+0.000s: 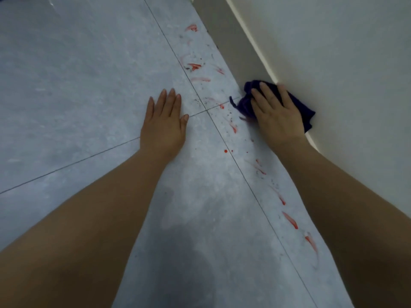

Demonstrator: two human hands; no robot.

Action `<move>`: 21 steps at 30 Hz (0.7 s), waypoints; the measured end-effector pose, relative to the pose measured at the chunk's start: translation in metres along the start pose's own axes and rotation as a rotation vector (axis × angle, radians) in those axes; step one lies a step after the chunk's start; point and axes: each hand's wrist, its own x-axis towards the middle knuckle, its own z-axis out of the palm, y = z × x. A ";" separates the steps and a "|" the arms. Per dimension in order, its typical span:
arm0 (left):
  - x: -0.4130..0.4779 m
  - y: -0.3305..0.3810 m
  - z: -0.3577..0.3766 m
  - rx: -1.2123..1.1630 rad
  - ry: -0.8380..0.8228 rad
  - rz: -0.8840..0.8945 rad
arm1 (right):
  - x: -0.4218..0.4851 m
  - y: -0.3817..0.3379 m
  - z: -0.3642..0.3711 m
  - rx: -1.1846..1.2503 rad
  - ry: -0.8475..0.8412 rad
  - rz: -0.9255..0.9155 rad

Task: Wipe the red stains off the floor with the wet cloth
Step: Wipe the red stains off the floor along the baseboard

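A dark purple cloth (245, 103) lies bunched on the grey tiled floor (89, 85), right against the base of the wall. My right hand (277, 114) presses flat on top of it, fingers straight. Red stains (194, 66) run in a streaky line along the floor beside the wall, from far ahead of the cloth back past my right forearm, with red smears (290, 220) close to me. My left hand (164, 125) rests flat on the floor to the left of the stains, holding nothing.
A white wall (333, 63) with a pale skirting edge (251, 41) runs diagonally along the right side. Dark grout lines (206, 110) cross between my hands. Fine dark specks lie among the stains. A shadow darkens the floor near me.
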 end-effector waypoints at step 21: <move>-0.074 0.055 0.030 0.070 0.023 0.045 | -0.085 -0.011 0.034 0.008 -0.008 0.072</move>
